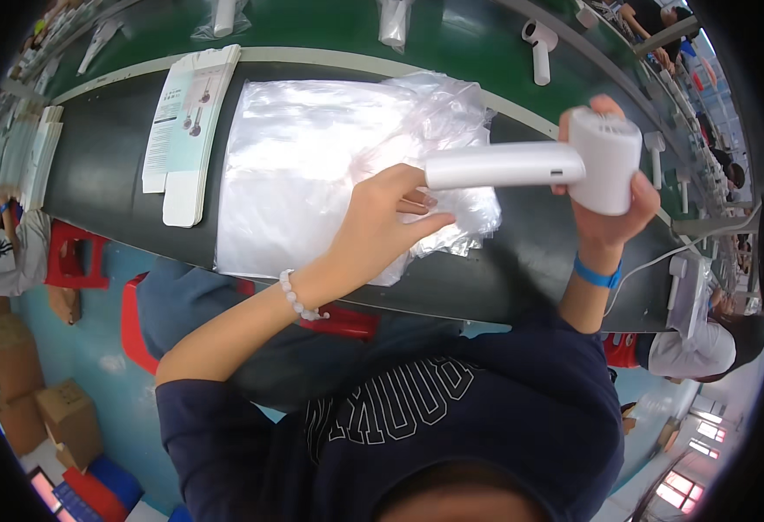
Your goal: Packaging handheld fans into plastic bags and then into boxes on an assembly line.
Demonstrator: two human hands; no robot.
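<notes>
The white handheld device (608, 165) is raised above the table, its handle (503, 165) over the clear plastic bags (295, 157). Your right grip (612, 228) closes around its round head; your left grip (390, 213) is partly open at the handle's end, contact unclear. Caution: slackening the right grip may drop the device; a dragging left wrist may shift the bags on the table (112, 174).

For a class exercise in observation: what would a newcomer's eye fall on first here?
The white device, gripped by the right hand right of centre, likely stands out first. Next comes the shiny clear plastic on the dark table, left of centre. Farther left lie pale flat cartons.
</notes>
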